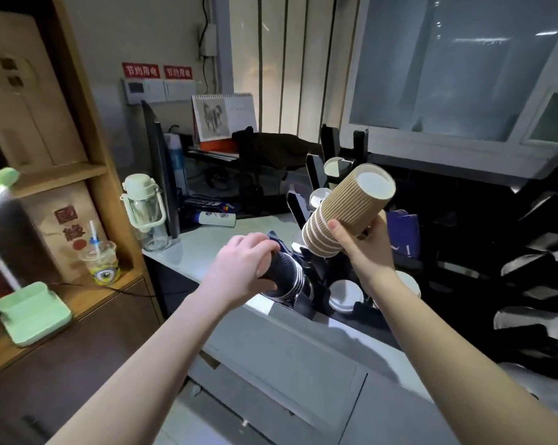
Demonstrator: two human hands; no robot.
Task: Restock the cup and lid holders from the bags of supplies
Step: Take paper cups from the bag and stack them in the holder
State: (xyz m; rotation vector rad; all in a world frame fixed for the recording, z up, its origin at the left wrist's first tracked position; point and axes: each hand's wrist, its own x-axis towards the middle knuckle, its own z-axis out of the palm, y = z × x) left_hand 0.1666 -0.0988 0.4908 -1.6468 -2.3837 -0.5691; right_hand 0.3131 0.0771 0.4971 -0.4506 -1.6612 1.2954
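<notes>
Ribbed kraft cup stack (345, 213), right-hand (364, 239) grip.

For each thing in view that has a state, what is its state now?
Left hand: grips the black cup stack.
Black cup stack: tilted, at the holder slot.
Right hand: holds the brown cup stack.
Brown cup stack: lifted, tilted, base toward the camera.
White lids: lying in the holder.
Drink cup: lidded, straw in.

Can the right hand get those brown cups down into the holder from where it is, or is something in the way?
Probably yes. The right hand holds the brown cups tilted above the holder, with open air beneath. The left hand grips the black cups to the left, seemingly clear of that path.
</notes>
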